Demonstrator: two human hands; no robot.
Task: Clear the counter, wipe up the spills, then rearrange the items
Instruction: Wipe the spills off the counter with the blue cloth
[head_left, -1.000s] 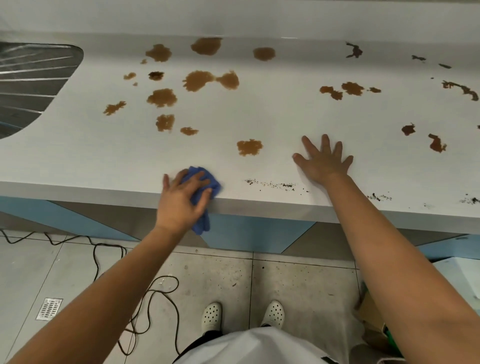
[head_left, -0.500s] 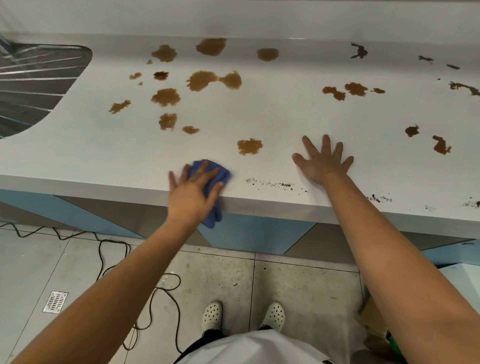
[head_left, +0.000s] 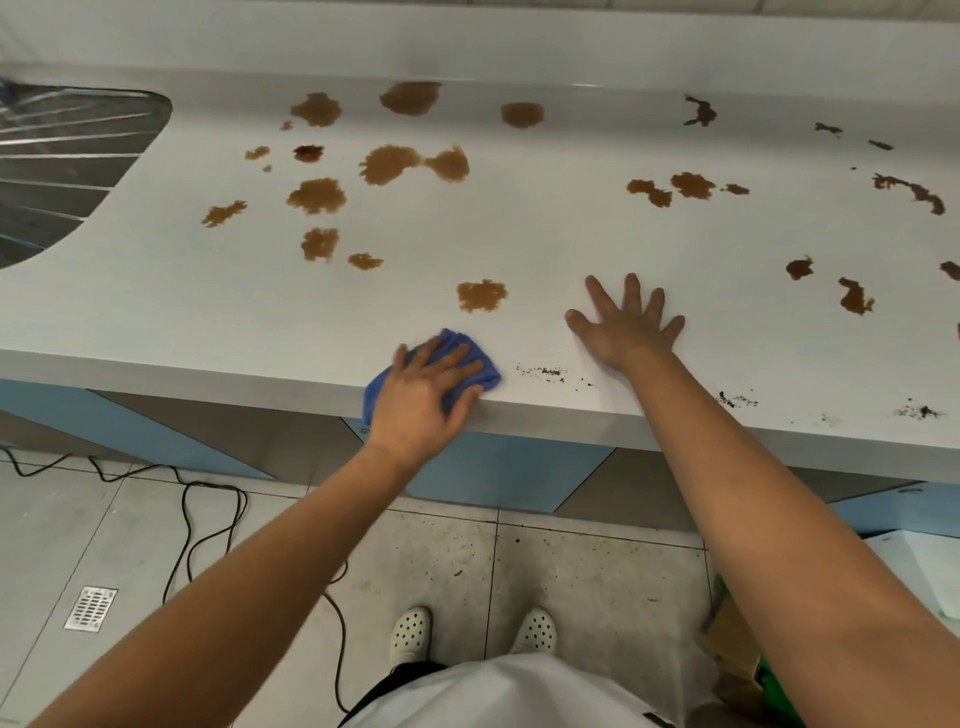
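**Blue cloth at the front edge — wiping step just under way**

Blue microfibre cloth (head_left: 470, 358) sits bunched at the near edge of the white laminate counter (head_left: 156, 312), part of it draped over the lip. I have the left hand (head_left: 423, 400) pressed flat on top of it, fingers spread and extended, pinning the cloth rather than gripping it. Right hand (head_left: 626, 325) lies palm down on bare counter, fully open, holding nothing; I judge it a brace.

Counter carries no items that I can see, so I take clearing as done and wiping as the step in hand. Little of it is finished: brown liquid spills (head_left: 395, 163) lie scattered across the middle and back, darker stains (head_left: 854, 296) to the right, and dark crumbs (head_left: 543, 371) just beside the cloth.

Next move, as I read it — push the cloth forward onto the nearest brown patch (head_left: 480, 295), with firm downward pressure so the liquid is absorbed instead of being smeared.
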